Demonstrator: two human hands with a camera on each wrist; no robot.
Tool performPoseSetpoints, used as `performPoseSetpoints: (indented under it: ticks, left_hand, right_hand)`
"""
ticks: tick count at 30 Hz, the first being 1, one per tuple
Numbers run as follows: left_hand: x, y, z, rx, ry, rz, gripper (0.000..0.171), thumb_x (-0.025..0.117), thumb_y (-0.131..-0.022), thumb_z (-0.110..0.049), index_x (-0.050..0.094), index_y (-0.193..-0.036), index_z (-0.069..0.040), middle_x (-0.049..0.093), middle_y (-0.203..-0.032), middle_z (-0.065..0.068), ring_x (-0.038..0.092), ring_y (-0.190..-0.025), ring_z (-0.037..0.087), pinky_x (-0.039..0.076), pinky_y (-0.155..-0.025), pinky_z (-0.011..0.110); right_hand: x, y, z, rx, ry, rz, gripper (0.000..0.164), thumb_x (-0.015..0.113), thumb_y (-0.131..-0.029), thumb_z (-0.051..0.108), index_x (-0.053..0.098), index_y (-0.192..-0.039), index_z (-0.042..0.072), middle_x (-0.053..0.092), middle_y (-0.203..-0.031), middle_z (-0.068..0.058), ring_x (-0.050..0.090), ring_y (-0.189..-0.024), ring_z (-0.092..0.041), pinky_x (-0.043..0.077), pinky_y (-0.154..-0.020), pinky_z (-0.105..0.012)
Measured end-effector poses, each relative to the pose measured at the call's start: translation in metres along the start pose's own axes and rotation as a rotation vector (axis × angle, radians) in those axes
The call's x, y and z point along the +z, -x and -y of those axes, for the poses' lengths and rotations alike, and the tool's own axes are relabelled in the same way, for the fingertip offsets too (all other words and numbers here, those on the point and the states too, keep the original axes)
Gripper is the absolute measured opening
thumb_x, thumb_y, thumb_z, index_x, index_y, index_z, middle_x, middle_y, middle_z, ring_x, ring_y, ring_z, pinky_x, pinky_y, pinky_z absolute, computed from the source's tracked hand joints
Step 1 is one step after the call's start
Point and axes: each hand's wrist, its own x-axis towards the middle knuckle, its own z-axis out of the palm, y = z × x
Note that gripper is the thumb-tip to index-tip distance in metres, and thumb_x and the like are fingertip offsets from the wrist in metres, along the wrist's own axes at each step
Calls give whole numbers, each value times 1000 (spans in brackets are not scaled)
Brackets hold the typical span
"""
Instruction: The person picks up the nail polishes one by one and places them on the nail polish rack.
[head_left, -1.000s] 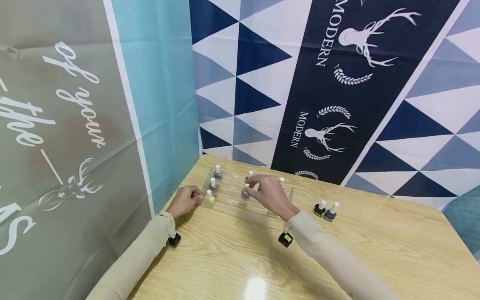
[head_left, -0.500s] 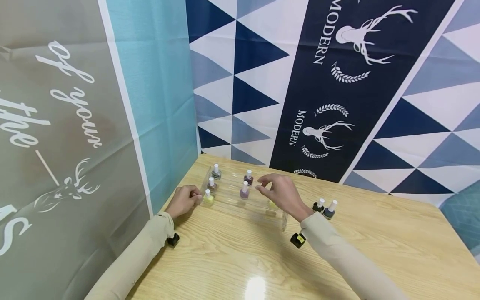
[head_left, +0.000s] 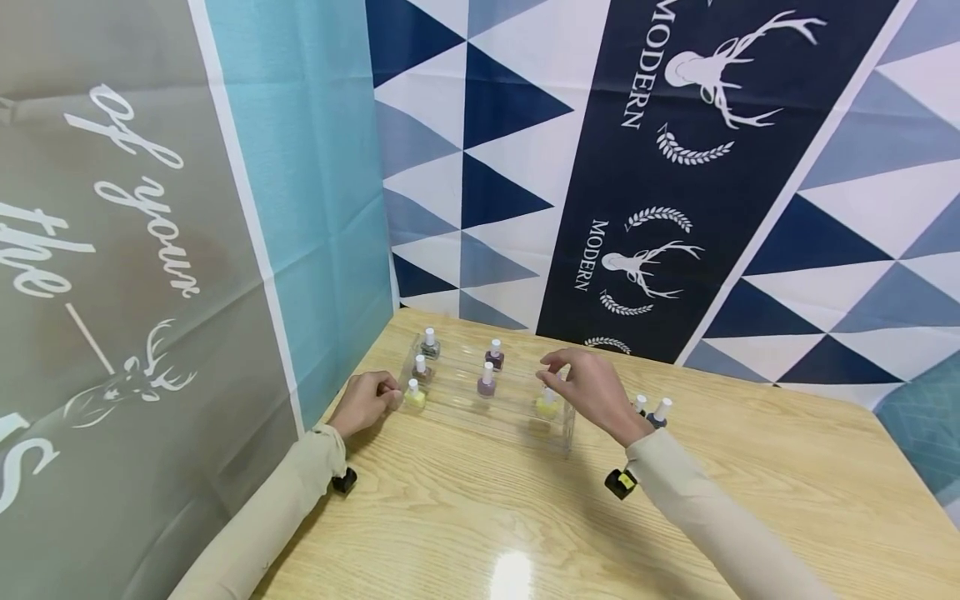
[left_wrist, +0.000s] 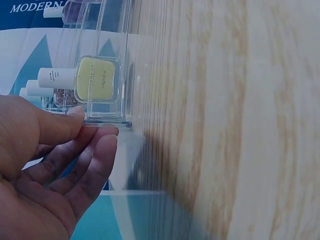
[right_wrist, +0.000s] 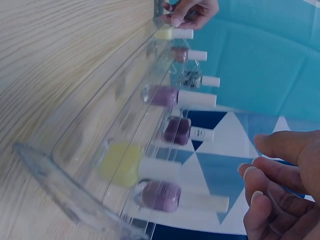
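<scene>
A clear stepped display rack (head_left: 457, 382) stands near the table's back left corner, bearing several white-capped nail polish bottles. My left hand (head_left: 367, 402) pinches the rack's left end panel between thumb and fingers, beside a yellow bottle (left_wrist: 97, 80). Behind that bottle stand a glittery brownish one (head_left: 422, 370) and a greyish one (head_left: 430, 347). Mid-rack are a lilac bottle (head_left: 487, 385) and a dark purple bottle (head_left: 494, 358). Over the rack's right end hovers my right hand (head_left: 592, 387), holding nothing, near a second yellow bottle (right_wrist: 120, 164) and a mauve bottle (right_wrist: 161, 195).
Two dark nail polish bottles stand right of the rack, a blue-grey one (head_left: 658, 415) and a black one (head_left: 640, 405) partly hidden by my right hand. Printed cloth (head_left: 330, 250) hangs close on the left and behind the wooden table (head_left: 450, 508).
My right hand has let go of the lilac bottle at mid-rack and moved right, baring the right-hand yellow bottle. The left hand stays at the rack's left end.
</scene>
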Motion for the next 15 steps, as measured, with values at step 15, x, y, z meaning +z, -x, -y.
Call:
performPoseSetpoints:
  ticks: [15]
  left_hand:
    - [0,-1,0,-14,-19,10,5,74,-97,-13,75,-93,-11,70,-82,-1,64,-73,13,54,-71,37]
  right_hand:
    - [-22,23,-41,66,64,-44,21,76,-95,19,77,-107,1,77,-91,-7,58,-59,-7,50,-58,-33]
